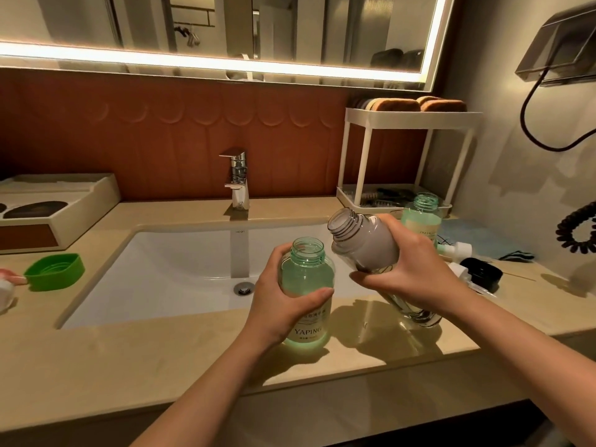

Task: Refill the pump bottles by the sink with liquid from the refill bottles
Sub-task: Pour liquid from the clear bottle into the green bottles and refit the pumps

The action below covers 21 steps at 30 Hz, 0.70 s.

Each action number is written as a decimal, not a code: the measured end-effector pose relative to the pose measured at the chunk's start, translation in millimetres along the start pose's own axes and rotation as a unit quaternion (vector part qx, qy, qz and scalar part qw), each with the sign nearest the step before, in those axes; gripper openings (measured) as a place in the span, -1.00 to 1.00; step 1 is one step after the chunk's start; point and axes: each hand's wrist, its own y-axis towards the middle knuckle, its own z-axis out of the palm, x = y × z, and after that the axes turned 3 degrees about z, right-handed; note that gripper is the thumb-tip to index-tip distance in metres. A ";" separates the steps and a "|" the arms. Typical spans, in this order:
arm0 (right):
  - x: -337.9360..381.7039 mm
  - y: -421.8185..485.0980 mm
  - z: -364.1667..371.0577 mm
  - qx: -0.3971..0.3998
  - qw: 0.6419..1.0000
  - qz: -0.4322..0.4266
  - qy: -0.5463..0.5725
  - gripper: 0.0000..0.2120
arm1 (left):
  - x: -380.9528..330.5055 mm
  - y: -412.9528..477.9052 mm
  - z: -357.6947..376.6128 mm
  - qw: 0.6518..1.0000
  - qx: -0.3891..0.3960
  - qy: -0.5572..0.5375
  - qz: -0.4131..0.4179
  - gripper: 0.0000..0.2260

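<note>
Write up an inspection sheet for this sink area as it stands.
Surface: beige countertop around a white sink; no spill seen.
Job's things: green bottle upright, pump off; refill bottle tilted, its open mouth up beside the green bottle's, no stream; second green bottle open, behind.
Clutter: green cap at left; pump heads and black cap at right.
Hands: left hand grips the green bottle; right hand grips the refill bottle.
Cables: coiled cord at the right wall, apart from the bottles.
Surroundings: tap, white rack, lit mirror.

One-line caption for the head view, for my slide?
Left hand holds an open green bottle by the sink; right hand tilts a clear bottle toward it.
</note>
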 end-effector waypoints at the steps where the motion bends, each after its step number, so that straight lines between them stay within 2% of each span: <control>1: -0.6 1.1 -0.2 0.002 1.000 -0.002 -0.007 -0.36 | 0.7 1.1 0.3 1.000 0.001 -0.001 0.001 -0.38; 8: -0.5 8.0 -2.8 0.019 0.998 -0.005 -0.068 -0.26 | 0.8 10.5 -1.1 0.999 0.028 -0.011 -0.015 -0.40; 21: 7.5 17.0 -12.1 0.041 0.988 -0.020 -0.149 -0.27 | 2.0 14.2 -1.0 0.999 0.038 -0.023 -0.017 -0.44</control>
